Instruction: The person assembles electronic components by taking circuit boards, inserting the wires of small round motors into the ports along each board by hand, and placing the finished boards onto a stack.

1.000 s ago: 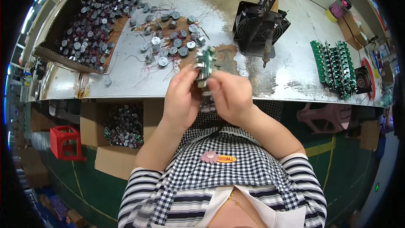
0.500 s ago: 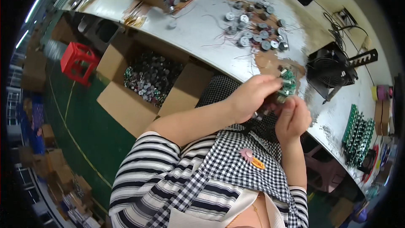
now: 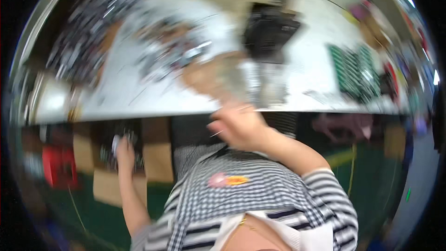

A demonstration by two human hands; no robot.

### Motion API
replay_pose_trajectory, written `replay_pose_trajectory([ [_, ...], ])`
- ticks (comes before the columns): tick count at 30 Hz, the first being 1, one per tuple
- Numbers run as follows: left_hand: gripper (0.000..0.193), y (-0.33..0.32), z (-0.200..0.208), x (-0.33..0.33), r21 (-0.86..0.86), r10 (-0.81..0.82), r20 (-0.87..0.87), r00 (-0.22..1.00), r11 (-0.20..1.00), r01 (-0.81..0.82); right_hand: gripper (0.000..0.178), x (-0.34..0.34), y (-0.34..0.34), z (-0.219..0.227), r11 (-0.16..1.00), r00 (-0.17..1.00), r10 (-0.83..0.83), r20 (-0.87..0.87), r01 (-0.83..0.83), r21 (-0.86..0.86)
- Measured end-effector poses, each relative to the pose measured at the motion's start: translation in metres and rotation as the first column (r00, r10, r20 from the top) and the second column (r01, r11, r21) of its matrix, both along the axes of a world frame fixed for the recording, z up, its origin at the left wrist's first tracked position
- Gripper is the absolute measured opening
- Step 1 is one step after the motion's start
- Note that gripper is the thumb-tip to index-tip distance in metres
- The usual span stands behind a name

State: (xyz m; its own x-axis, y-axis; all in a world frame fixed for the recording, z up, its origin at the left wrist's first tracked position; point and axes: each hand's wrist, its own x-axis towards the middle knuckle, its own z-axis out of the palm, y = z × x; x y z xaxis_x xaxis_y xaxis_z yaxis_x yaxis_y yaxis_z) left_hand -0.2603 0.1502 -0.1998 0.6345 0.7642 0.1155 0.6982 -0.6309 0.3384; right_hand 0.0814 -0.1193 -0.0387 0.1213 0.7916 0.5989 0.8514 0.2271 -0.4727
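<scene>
My left hand [image 3: 124, 152] reaches down into the cardboard box [image 3: 158, 158] below the table's left part. A pale, shiny piece [image 3: 115, 144] shows at its fingertips, too smeared to name, and whether the fingers grip it cannot be told. In front of me at the table's edge, my right hand [image 3: 240, 125] is closed, its fingers curled in. A thin bright line, perhaps a wire, shows under those fingers; what they hold is hidden. Small metal parts [image 3: 132, 135], blurred, lie in the box. Just beyond my right hand is a brown board [image 3: 204, 76] on the table.
Small round motors with wires [image 3: 172, 56] spread over the white table [image 3: 139, 97], with a larger heap [image 3: 83, 37] at left. A black fan [image 3: 269, 32] stands at the back; rows of green circuit boards [image 3: 350, 72] lie right. A red stool [image 3: 59, 165] stands beside the box.
My hands, together over the green circuit boards before, are now apart. The left has gone down left into the box; the right stays near the table edge. The view has turned right.
</scene>
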Motion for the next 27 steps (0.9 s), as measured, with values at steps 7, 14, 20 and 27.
replay_pose_trajectory([
  [7, 0.026, -0.027, 0.042, 0.078, -0.365, -0.202, -0.236, 0.95, 0.925, 0.106, 0.016, 0.089, -0.088, 0.007, 0.822, 0.846, -0.532, -0.03, 0.525, 0.22],
  [14, 0.038, -0.122, 0.142, 0.2, -0.815, -0.426, 0.387, 0.818, 0.256, 0.519, 0.024, 0.195, -0.231, 0.028, -0.045, -0.121, -0.977, 0.173, 0.919, 0.392],
  [20, 0.038, -0.164, 0.159, 0.254, -0.723, -0.704, 0.367, 0.608, 0.195, 0.663, 0.011, 0.208, -0.264, 0.02, 0.112, 0.059, -0.98, 0.188, 0.951, 0.287],
  [27, 0.035, -0.208, 0.179, 0.305, -0.862, -0.481, 0.494, 0.724, -0.164, 0.48, 0.008, 0.129, -0.196, 0.018, 0.379, 0.472, -0.878, -0.074, 0.783, 0.494],
])
